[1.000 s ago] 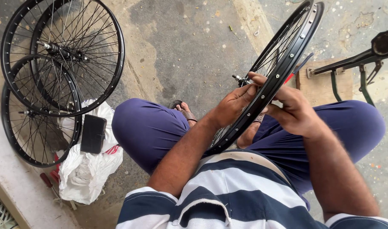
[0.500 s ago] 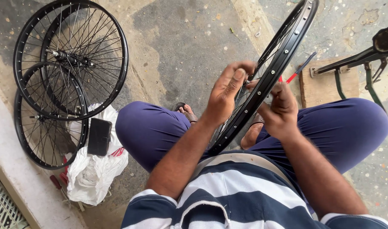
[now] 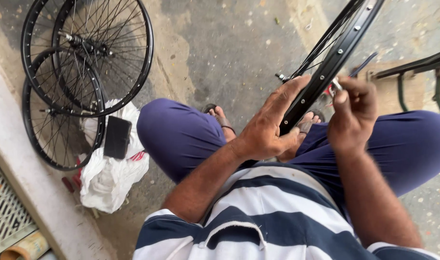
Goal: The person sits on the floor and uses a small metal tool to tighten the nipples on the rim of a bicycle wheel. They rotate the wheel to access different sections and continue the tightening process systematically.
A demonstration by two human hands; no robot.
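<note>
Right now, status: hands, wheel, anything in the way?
Left hand open, flat against black wheel rim. Right hand pinching a small metal piece at the rim. Nothing between hands and rim; spare wheels lie off to the left.

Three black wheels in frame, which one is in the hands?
The black rim standing across the lap: left hand steadies it, right hand pinches something small at it. The two spoked wheels lie untouched on the floor.
</note>
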